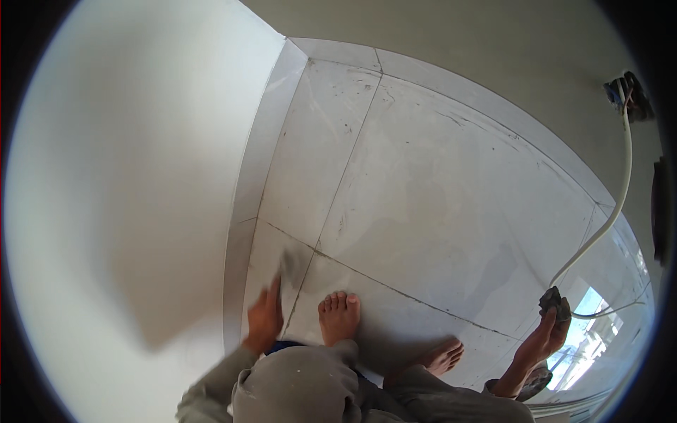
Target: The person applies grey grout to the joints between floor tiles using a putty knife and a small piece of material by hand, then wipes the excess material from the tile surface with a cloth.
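Observation:
My left hand (265, 321) is closed round a scraper (290, 266) with a flat grey blade. Motion smears the blade, which is over the floor tiles beside the white wall. At the right, my right hand (543, 342) pinches a dark, crumpled wad (553, 304), possibly a rag; its exact kind is unclear. A white cable (619, 204) hangs from the wall and passes right by this wad; whether they touch I cannot tell. Large pale floor tiles (451, 233) lie between my hands, with dark joints and scattered dirt marks.
Skirting tiles (451, 95) edge the floor along the white wall (141, 176) and the greyish wall (486, 42). The cable leaves a wall opening (630, 95) holding wires. My bare feet (340, 317) stand on the tiles. Bright light (585, 338) reflects at the right.

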Tool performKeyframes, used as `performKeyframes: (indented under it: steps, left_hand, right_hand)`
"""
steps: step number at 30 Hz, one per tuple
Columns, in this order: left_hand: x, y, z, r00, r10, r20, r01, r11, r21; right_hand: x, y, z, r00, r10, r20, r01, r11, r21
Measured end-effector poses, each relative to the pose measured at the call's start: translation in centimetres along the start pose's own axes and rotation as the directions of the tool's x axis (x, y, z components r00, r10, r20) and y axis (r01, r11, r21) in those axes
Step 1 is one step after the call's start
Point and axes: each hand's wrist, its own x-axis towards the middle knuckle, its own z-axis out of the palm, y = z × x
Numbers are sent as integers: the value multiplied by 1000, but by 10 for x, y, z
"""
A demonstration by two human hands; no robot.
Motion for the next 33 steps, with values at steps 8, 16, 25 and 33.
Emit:
performKeyframes:
  steps: [8,16,25,33]
  left_hand:
    - [101,45,-120,972,154,-174,-128,980,155]
    - [357,105,-163,862,428,-273,-228,806,546]
    - [421,133,-180,899,397,-187,-210,763,611]
    - [448,132,-197,906,417,-68,-252,663,706]
  right_hand:
    - [-2,0,15,997,-37,73,38,999,-16]
    - [-8,-5,0,998,-37,49,38,999,-21]
    - [-7,-3,-12,1000,11,9,-10,998,-64]
    - [-7,4,-16,999,40,20,-38,997,-63]
